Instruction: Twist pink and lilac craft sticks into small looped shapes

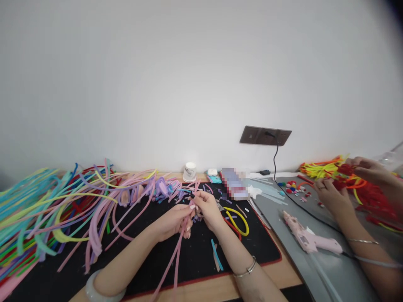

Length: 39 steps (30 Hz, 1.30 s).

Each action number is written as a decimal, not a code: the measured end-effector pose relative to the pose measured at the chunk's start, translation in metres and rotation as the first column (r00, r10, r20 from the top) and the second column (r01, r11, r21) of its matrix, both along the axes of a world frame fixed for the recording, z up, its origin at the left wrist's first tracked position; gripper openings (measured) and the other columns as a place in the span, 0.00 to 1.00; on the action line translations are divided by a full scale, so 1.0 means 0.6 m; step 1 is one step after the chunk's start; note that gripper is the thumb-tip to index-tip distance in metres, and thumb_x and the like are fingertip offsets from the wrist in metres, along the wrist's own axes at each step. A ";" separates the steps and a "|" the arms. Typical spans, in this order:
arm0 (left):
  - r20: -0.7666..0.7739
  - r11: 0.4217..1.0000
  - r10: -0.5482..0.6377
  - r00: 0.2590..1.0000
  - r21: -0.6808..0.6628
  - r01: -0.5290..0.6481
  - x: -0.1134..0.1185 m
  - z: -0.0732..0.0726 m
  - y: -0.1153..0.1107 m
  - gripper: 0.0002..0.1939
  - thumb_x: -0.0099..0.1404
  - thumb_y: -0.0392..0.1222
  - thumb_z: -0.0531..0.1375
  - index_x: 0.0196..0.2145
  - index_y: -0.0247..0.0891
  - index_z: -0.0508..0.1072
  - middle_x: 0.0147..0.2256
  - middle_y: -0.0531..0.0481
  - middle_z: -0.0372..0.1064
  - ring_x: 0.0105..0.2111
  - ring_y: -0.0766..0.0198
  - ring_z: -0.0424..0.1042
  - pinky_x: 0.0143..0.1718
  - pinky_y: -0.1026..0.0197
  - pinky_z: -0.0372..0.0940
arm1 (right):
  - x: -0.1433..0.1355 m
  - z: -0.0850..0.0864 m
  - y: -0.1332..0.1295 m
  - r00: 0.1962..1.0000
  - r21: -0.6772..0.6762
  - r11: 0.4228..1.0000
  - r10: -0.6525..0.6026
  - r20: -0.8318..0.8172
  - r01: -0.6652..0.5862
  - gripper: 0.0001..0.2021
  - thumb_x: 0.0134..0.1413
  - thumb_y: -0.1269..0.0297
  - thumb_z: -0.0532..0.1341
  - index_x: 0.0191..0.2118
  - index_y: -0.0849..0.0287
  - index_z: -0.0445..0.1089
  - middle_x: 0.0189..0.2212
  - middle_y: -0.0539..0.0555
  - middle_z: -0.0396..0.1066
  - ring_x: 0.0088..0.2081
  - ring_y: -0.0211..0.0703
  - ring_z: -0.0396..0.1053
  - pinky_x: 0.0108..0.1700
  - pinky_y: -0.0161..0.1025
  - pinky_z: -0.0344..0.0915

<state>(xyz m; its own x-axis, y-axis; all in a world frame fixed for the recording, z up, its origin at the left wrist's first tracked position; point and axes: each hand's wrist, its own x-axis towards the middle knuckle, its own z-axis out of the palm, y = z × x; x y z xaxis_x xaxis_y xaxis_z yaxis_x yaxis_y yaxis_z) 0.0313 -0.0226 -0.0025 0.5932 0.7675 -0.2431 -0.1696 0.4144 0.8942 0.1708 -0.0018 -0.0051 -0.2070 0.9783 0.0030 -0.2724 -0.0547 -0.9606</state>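
Observation:
Pink pipe cleaners (176, 262) run up between my hands, their long ends hanging toward the table's front edge and short tips showing above my fingers. My left hand (176, 220) is closed around them from the left. Thumb and fingers of my right hand (205, 206) pinch the same strands slightly higher up, touching the left fingertips. Just right of my right hand lies a cutting tool with one yellow and one red handle (242, 222); its head is partly hidden. Blue and beige pipe cleaner scraps (216, 254) rest below it on the black mat (255, 253).
A large heap of multicoloured pipe cleaners (56, 214) spreads over the left side. At the back stand a white cup (189, 172) and a phone (234, 183). A pink glue gun (310, 239) lies right, near a black cord (310, 213) and a co-worker's hands (335, 199).

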 end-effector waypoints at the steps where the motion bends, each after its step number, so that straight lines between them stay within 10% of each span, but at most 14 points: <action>1: 0.002 1.000 -0.009 1.000 -0.004 0.009 0.000 -0.002 0.000 0.20 0.59 0.57 0.61 0.27 0.37 0.63 0.14 0.57 0.63 0.12 0.69 0.64 0.17 0.67 0.61 | 0.002 0.001 0.002 1.000 0.004 1.000 -0.015 -0.027 0.015 0.12 0.45 0.57 0.65 0.25 0.60 0.64 0.11 0.41 0.56 0.11 0.26 0.44 0.14 0.28 0.38; 10: -0.043 0.999 -0.032 0.999 -0.024 0.031 0.002 -0.006 -0.001 0.20 0.59 0.58 0.59 0.31 0.36 0.65 0.17 0.54 0.67 0.14 0.66 0.68 0.17 0.66 0.63 | 0.012 -0.007 0.014 0.979 0.095 0.977 -0.194 0.054 0.189 0.15 0.44 0.56 0.64 0.22 0.58 0.60 0.13 0.42 0.58 0.12 0.27 0.48 0.15 0.29 0.41; 24: -0.035 0.988 0.153 0.988 0.016 -0.153 0.010 -0.007 0.001 0.20 0.58 0.59 0.60 0.31 0.38 0.63 0.17 0.59 0.63 0.12 0.73 0.61 0.14 0.71 0.55 | 0.005 -0.004 0.002 0.979 0.117 0.987 -0.131 0.158 0.114 0.12 0.43 0.59 0.63 0.19 0.60 0.64 0.13 0.46 0.62 0.13 0.29 0.48 0.16 0.30 0.42; 39: -0.051 1.000 0.009 0.999 -0.002 -0.009 0.003 0.001 -0.007 0.22 0.58 0.62 0.57 0.28 0.42 0.56 0.09 0.67 0.47 0.06 0.76 0.42 0.10 0.71 0.42 | 0.010 -0.008 0.004 0.983 0.089 0.996 -0.036 0.182 0.020 0.12 0.47 0.56 0.63 0.28 0.62 0.72 0.15 0.46 0.61 0.14 0.29 0.50 0.14 0.30 0.44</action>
